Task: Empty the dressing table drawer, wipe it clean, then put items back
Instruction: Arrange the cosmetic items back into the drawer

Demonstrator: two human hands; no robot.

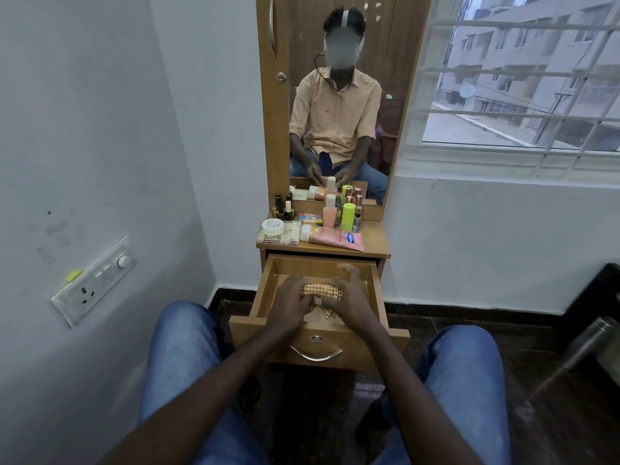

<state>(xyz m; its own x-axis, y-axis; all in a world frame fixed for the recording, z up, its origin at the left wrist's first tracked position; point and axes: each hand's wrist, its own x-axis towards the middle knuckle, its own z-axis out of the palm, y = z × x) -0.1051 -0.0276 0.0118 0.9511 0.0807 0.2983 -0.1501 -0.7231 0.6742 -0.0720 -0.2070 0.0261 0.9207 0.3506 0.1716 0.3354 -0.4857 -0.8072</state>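
1. Drawer. The light-brown wooden drawer point(265, 293) of the dressing table stands pulled out toward you, between your knees. A curved chrome handle point(316, 355) and a round metal lock point(316, 338) sit on its front panel.

2. Cloth. The orange-and-cream checked cloth point(322, 292) lies bunched over the middle of the drawer, between your two hands. A loose corner hangs down toward the drawer front.

3. Hands. Your left hand point(291, 302) grips the left end of the cloth with curled fingers. Your right hand point(350, 302) grips the right end in the same way. Both hands sit above the drawer opening, close together.

4. Removed items. These stand on the wooden table top point(375, 246) above the drawer:
- a pink squeeze tube with a white cap point(332, 238), lying on its side at the front;
- a round white jar point(272, 227), resting on a clear plastic box point(280, 238) at the left;
- a pink bottle with a white cap point(329, 211), upright;
- a lime-green cylindrical container point(348, 216), upright, just right of the pink bottle;
- a cluster of small dark nail-polish bottles point(283, 206) at the back left.

5. Mirror. The tall wood-framed mirror point(339, 95) behind the items reflects you seated, both hands lowered.
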